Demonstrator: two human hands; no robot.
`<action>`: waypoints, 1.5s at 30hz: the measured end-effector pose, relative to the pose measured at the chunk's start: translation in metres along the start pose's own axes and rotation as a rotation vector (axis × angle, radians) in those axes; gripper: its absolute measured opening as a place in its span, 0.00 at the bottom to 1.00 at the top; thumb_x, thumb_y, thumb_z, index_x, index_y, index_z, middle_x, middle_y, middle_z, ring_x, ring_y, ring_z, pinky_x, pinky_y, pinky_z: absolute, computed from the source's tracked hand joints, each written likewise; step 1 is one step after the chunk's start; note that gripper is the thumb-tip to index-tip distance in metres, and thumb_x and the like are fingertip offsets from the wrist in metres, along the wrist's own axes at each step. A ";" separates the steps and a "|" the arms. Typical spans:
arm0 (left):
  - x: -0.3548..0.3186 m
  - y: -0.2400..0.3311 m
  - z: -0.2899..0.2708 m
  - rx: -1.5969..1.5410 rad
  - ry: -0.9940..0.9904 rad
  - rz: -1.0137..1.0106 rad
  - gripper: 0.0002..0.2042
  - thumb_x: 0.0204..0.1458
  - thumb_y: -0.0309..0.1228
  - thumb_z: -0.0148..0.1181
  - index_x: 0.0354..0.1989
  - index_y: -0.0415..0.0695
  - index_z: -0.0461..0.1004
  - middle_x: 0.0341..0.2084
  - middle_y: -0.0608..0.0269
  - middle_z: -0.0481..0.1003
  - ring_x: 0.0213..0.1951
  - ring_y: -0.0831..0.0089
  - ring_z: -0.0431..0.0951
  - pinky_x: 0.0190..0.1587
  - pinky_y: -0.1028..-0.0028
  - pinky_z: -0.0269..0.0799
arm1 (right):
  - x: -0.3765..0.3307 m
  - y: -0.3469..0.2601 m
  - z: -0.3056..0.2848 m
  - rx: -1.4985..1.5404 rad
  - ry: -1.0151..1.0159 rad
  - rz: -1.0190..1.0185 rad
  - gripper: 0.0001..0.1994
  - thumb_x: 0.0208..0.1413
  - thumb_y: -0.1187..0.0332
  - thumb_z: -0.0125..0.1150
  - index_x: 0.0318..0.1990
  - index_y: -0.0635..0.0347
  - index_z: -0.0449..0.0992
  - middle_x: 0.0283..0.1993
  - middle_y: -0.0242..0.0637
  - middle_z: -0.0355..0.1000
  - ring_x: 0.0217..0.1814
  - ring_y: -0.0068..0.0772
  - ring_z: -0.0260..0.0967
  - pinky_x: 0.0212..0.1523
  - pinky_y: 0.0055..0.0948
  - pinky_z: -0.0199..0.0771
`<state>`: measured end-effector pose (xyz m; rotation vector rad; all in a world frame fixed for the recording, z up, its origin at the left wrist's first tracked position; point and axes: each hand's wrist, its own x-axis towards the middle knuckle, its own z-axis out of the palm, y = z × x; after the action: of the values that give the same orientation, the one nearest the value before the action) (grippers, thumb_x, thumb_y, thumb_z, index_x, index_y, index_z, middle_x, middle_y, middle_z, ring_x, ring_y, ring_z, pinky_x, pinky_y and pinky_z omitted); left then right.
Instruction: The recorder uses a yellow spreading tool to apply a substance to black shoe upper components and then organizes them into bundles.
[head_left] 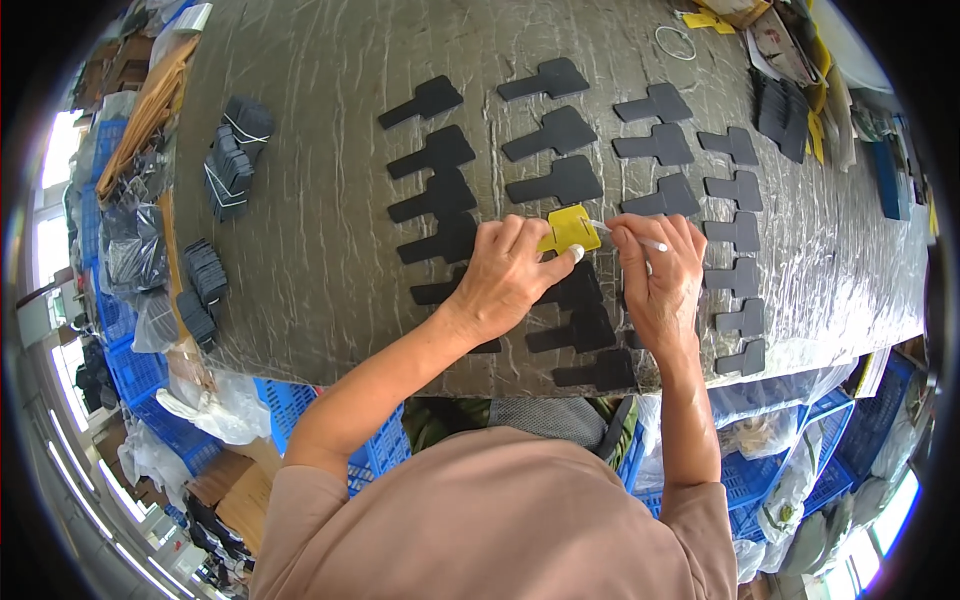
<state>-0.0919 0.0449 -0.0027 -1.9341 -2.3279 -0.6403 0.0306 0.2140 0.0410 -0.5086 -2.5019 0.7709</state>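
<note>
My left hand (500,275) is closed on a small yellow flat template (570,230) with slits cut in it, thumb pressed on its lower edge. The template lies over one of the dark paddle-shaped pieces, which is mostly hidden beneath it. Pinched in my right hand (662,280) is a slim white pen (655,244), its tip at the template's upper right part. Dark flat paddle-shaped pieces (556,180) with narrow tabs pointing left lie in columns around both hands. My hands and wrists cover some of them.
Banded bundles of dark pieces (230,170) and loose stacks (205,272) lie at the table's left side. A fanned dark stack (780,115) and a thin white loop (675,43) are at the far right. Blue crates (375,445) stand below the near edge of the plastic-covered table (320,180).
</note>
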 end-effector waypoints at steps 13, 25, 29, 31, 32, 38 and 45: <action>-0.001 -0.001 0.000 0.011 0.023 0.009 0.14 0.53 0.29 0.58 0.49 0.55 0.77 0.40 0.63 0.67 0.44 0.66 0.67 0.44 0.65 0.62 | -0.001 -0.010 -0.004 -0.046 -0.039 -0.108 0.04 0.56 0.74 0.64 0.38 0.54 0.77 0.31 0.30 0.74 0.34 0.35 0.68 0.49 0.38 0.61; -0.002 -0.001 0.001 -0.026 0.010 -0.023 0.18 0.50 0.23 0.62 0.49 0.57 0.76 0.44 0.65 0.69 0.45 0.68 0.69 0.44 0.65 0.62 | 0.004 -0.014 0.013 -0.040 -0.073 -0.192 0.06 0.55 0.74 0.65 0.39 0.54 0.75 0.31 0.29 0.75 0.34 0.36 0.69 0.50 0.39 0.61; -0.002 -0.002 0.000 -0.027 0.007 -0.017 0.18 0.51 0.23 0.61 0.50 0.57 0.76 0.44 0.65 0.69 0.45 0.67 0.69 0.44 0.65 0.62 | 0.006 -0.018 0.005 -0.017 -0.122 -0.154 0.04 0.55 0.74 0.64 0.38 0.55 0.76 0.30 0.30 0.74 0.34 0.36 0.68 0.50 0.38 0.61; -0.001 -0.002 -0.002 -0.053 -0.005 -0.036 0.18 0.50 0.22 0.60 0.49 0.56 0.77 0.43 0.64 0.69 0.45 0.66 0.69 0.44 0.65 0.62 | 0.008 -0.018 0.001 0.075 -0.085 -0.055 0.02 0.57 0.74 0.62 0.36 0.56 0.78 0.30 0.30 0.74 0.33 0.36 0.68 0.50 0.37 0.62; 0.000 -0.002 -0.004 -0.048 -0.001 -0.033 0.18 0.50 0.22 0.60 0.49 0.56 0.77 0.43 0.64 0.69 0.45 0.66 0.69 0.44 0.65 0.62 | 0.009 -0.018 -0.002 0.121 -0.066 -0.006 0.02 0.58 0.74 0.61 0.36 0.57 0.79 0.29 0.30 0.74 0.33 0.36 0.68 0.50 0.37 0.62; 0.019 -0.012 -0.022 -0.209 0.082 -0.064 0.20 0.50 0.20 0.56 0.51 0.53 0.80 0.44 0.60 0.71 0.44 0.62 0.70 0.46 0.63 0.63 | 0.010 -0.009 -0.026 0.127 0.032 0.173 0.05 0.63 0.71 0.59 0.37 0.57 0.80 0.29 0.29 0.76 0.33 0.32 0.68 0.51 0.33 0.62; 0.041 -0.036 -0.006 -0.109 0.004 -0.037 0.19 0.49 0.19 0.59 0.49 0.54 0.79 0.43 0.62 0.69 0.45 0.63 0.70 0.46 0.63 0.63 | 0.015 -0.002 -0.033 0.117 0.023 0.207 0.06 0.64 0.68 0.58 0.38 0.56 0.81 0.29 0.29 0.75 0.34 0.31 0.68 0.53 0.33 0.61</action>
<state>-0.1360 0.0762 0.0051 -1.9351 -2.3787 -0.7888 0.0355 0.2337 0.0710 -0.7379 -2.3910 0.9767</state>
